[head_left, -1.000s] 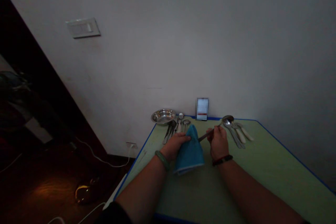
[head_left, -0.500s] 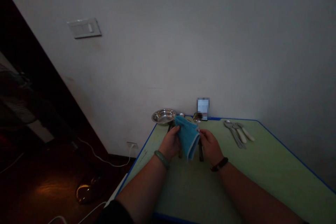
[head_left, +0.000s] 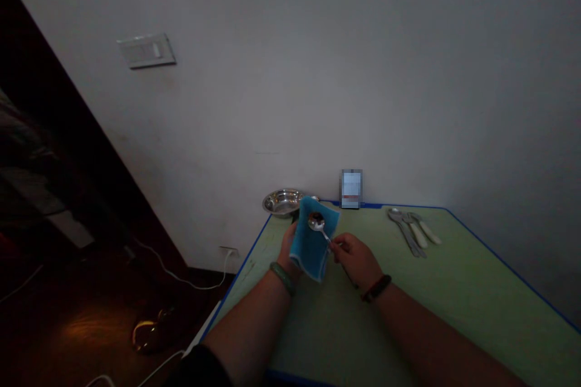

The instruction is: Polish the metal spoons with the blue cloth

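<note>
A blue cloth lies over my left hand, which supports it from behind; most of its fingers are hidden by the fabric. My right hand is closed around the handle of a metal spoon. The spoon's shiny bowl is in front of the cloth, pointing up and to the left, and its dark handle end shows below my right hand. Whether the bowl touches the cloth is hard to make out.
On the green table, several spoons and forks lie at the right. A steel bowl stands at the back left corner, partly overlapped by the cloth. A phone leans against the wall.
The spoon's bowl has swung from the far right over to the front of the cloth. The cloth has shifted left and opened out flatter. My right hand now grips nearer the bowl.
</note>
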{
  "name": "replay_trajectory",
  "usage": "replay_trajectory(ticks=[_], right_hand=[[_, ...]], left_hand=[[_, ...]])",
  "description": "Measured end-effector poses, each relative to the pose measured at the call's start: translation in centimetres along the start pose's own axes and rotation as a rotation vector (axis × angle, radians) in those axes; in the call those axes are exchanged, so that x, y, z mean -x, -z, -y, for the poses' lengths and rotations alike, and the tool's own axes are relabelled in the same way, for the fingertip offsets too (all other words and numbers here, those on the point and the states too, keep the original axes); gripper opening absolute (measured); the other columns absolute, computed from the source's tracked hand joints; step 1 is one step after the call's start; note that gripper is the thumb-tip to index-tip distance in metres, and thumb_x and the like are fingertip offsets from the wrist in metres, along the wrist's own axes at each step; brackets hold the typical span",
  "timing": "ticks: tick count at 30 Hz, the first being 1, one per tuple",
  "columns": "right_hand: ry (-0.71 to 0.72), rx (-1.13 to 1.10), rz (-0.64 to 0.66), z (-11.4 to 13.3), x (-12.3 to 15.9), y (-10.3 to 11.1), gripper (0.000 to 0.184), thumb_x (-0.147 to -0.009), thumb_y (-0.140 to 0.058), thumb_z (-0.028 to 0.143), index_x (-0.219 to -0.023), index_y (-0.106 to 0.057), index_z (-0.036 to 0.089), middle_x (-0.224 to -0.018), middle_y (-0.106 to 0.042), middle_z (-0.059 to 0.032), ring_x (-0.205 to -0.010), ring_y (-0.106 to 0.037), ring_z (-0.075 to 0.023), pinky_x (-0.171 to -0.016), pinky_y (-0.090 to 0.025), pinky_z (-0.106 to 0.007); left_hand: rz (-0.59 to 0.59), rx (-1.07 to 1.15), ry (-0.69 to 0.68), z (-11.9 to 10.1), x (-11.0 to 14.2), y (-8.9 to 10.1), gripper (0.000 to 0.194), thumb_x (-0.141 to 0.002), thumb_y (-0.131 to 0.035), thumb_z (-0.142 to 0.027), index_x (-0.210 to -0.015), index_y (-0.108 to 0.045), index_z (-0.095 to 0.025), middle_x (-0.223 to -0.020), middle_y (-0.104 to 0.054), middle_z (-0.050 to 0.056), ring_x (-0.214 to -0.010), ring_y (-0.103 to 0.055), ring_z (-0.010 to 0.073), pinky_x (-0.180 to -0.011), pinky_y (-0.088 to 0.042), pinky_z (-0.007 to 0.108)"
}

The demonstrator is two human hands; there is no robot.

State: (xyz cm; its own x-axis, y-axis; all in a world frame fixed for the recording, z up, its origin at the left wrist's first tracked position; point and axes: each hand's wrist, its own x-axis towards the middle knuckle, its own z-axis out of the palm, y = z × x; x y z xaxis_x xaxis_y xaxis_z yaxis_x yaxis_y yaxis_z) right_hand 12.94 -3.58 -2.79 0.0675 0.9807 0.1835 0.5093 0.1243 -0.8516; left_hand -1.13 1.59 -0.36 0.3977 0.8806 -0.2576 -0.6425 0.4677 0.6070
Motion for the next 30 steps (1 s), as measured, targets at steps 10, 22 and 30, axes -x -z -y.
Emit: replay_trajectory(ticks=[10, 22, 30], right_hand=[[0.05, 0.096, 0.042, 0.3, 0.3, -0.2, 0.009, -0.073, -0.047, 0.025, -0.074, -0.053, 0.02, -0.068, -0.062, -0.0004, -0.063, -0.056, -0.0134, -0.057, -0.036, -0.023], [0.066, 0.146, 0.164, -0.2, 0.3, -0.1, 0.034, -0.077, -0.047, 0.038, -0.101, -0.062, 0.019, -0.078, -0.068, -0.0056, -0.07, -0.061, -0.0165, -0.063, -0.041, -0.027], [0.083, 0.114, 0.251, -0.1, 0.4, -0.1, 0.027, -0.078, -0.045, 0.036, -0.087, -0.063, 0.018, -0.07, -0.066, -0.0024, -0.065, -0.058, -0.0141, -0.061, -0.038, -0.025]], left_hand=[[-0.043, -0.158, -0.274, 1.5, -0.7, 0.3, 0.03, -0.064, -0.059, -0.008, -0.092, -0.056, -0.017, -0.072, -0.064, 0.001, -0.06, -0.059, 0.015, -0.065, -0.047, 0.031], [-0.184, -0.022, -0.524, -0.8, -1.3, 0.9, 0.016, -0.074, -0.053, -0.011, -0.087, -0.057, -0.019, -0.074, -0.065, 0.001, -0.064, -0.062, 0.0149, -0.073, -0.049, 0.035], [-0.232, 0.069, -0.548, -1.2, -1.4, 1.0, 0.019, -0.077, -0.051, -0.012, -0.093, -0.055, -0.02, -0.076, -0.065, 0.001, -0.066, -0.062, 0.015, -0.074, -0.05, 0.036]])
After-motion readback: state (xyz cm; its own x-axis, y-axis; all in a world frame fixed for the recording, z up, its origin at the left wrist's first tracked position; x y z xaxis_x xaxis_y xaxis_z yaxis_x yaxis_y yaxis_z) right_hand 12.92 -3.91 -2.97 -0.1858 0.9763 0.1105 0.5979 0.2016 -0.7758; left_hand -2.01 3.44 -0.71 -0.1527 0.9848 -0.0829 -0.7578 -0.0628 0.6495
